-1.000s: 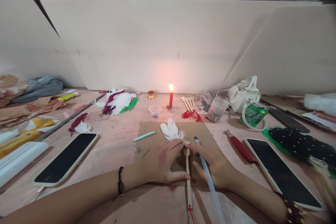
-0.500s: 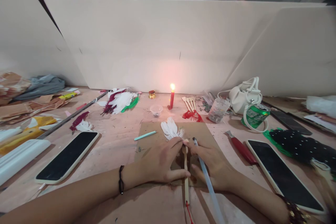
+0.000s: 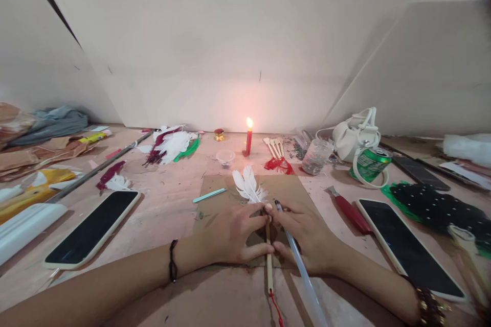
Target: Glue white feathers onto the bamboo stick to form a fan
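White feathers point(image 3: 249, 186) fan out from the head of a slim wooden handle point(image 3: 269, 270), which has a red cord at its near end. With fingertips closed at that head, my left hand point(image 3: 233, 235) holds the handle from the left. My right hand point(image 3: 312, 240) meets it from the other side, index finger and thumb against the handle. A long translucent pen-like stick point(image 3: 301, 263) with a dark tip is also held in my right hand. Beneath both hands lies a brown board point(image 3: 210, 184). The exact join of feathers and handle is partly hidden by my fingertips.
A lit red candle point(image 3: 249, 142) stands behind the board. Around it are a small clear cup point(image 3: 225, 157), tasselled wooden handles point(image 3: 275, 148) and a plastic jar point(image 3: 317, 157). Phones point(image 3: 94, 227) flank my arms; a red-handled knife point(image 3: 351, 213) lies right, mint tweezers point(image 3: 209, 195) left.
The view has tilted slightly, shifting everything a little left and up. The white feathers stand more spread and upright. Both hands keep their hold at the handle's head.
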`<state>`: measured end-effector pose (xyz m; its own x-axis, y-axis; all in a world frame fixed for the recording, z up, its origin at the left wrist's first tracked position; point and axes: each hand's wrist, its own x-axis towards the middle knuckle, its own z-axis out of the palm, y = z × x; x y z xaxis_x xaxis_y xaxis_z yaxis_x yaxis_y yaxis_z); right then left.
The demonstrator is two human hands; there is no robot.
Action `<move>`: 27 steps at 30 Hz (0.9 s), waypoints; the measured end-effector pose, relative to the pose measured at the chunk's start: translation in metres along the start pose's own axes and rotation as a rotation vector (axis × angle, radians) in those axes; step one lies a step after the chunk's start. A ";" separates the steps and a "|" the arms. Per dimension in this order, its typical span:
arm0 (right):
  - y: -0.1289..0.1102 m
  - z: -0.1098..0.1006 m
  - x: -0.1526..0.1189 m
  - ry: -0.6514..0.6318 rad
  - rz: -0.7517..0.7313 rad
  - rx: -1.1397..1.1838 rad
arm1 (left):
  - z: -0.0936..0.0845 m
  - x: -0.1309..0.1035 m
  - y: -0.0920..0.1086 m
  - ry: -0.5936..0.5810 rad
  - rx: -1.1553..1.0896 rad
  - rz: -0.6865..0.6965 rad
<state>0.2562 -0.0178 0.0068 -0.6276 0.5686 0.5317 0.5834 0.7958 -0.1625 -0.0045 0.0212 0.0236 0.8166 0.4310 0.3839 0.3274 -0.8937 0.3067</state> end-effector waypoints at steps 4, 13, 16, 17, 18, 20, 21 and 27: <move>-0.003 -0.004 0.002 -0.066 0.018 -0.014 | 0.002 0.000 -0.001 0.030 -0.009 0.013; 0.002 0.002 0.000 -0.054 0.123 0.118 | -0.001 0.001 -0.001 -0.036 -0.005 -0.021; 0.005 0.002 -0.001 -0.001 0.113 0.105 | 0.001 0.001 -0.001 -0.042 0.000 -0.021; 0.005 0.001 -0.002 0.002 0.111 0.097 | 0.001 0.001 -0.002 -0.036 0.000 -0.022; 0.005 0.001 -0.002 -0.003 0.111 0.086 | 0.002 0.000 -0.002 -0.027 -0.002 -0.023; 0.003 0.000 -0.003 -0.032 0.106 0.066 | 0.002 -0.001 -0.001 -0.007 -0.003 -0.029; 0.002 0.000 -0.003 -0.038 0.105 0.055 | 0.002 -0.001 -0.001 0.003 0.004 -0.034; -0.002 -0.003 0.004 -0.053 0.117 0.088 | 0.000 0.000 0.000 -0.052 0.026 -0.037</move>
<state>0.2539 -0.0180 0.0119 -0.5855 0.6671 0.4606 0.6082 0.7371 -0.2946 -0.0042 0.0209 0.0239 0.8272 0.4571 0.3269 0.3693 -0.8807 0.2967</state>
